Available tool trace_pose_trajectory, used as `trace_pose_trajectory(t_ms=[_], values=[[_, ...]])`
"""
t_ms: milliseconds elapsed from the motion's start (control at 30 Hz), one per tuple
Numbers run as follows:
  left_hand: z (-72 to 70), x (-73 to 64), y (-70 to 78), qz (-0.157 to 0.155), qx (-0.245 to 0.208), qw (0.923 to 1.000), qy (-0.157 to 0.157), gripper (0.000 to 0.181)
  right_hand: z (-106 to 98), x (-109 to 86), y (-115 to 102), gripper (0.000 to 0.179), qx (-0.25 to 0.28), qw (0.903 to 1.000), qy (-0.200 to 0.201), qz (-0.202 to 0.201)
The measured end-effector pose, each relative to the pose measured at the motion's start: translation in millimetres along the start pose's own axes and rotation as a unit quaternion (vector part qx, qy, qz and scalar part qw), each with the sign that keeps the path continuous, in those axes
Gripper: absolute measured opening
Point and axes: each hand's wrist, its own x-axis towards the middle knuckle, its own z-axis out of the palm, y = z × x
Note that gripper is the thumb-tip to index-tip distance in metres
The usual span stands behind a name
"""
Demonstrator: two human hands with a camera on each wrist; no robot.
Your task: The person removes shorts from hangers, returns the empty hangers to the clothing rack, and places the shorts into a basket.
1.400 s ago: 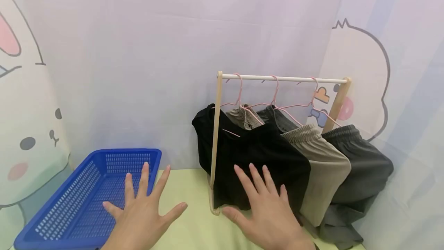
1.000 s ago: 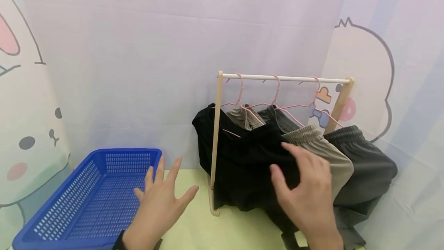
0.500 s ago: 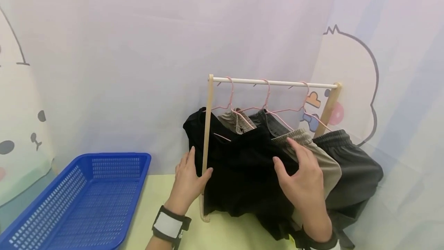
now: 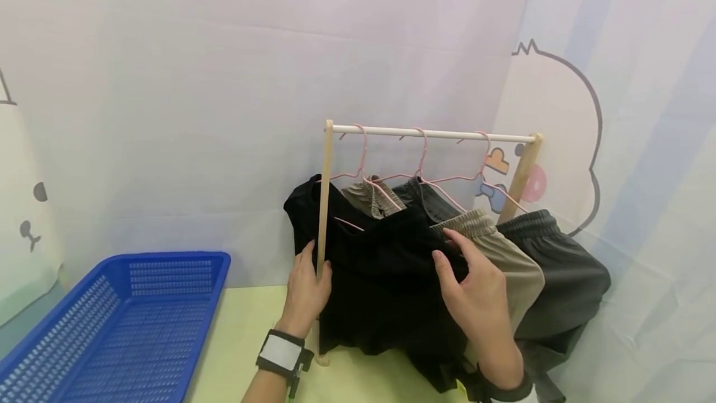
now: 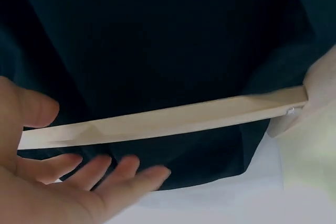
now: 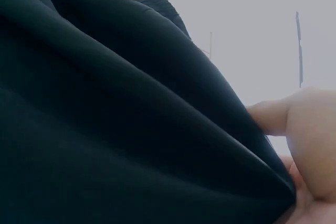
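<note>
A black top [image 4: 386, 285] hangs nearest on the clothes rack [image 4: 425, 132], from a pink hanger [image 4: 363, 154]. At the rack's front wooden post [image 4: 324, 204] my left hand [image 4: 304, 291] has its thumb on one side and its fingers on the other, beside the black cloth. In the left wrist view its fingers [image 5: 126, 182] are loosely bent with a gap to the post. My right hand [image 4: 478, 291] holds the top's right edge between thumb and fingers. The right wrist view shows cloth folds running into that hand; some fingers are hidden.
Beige shorts [image 4: 514, 266] and dark grey shorts [image 4: 559, 278] hang behind the top on more pink hangers. A blue plastic basket [image 4: 215, 303] stands at the left on the pale yellow table [image 4: 246, 322]. A printed curtain [image 4: 168, 111] surrounds the table.
Both hands started spread in front of the rack. The left has moved right to the front post; the right has reached the top's right edge and taken hold. The head view has shifted slightly right.
</note>
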Motion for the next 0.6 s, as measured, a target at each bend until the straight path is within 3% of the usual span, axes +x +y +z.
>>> trace_pose_trajectory(t_ms=[233,600], values=[[5.2,5.6,-14.0,0.047,-0.028,0.9983,0.019,0.031,6,-1.2,5,0.02,-0.005,0.9996,0.02,-0.018],[9.1,13.1,-18.4,0.031,-0.039,0.9988,0.005,0.028,4,-0.2,5,0.014,-0.016,0.999,0.025,-0.033]])
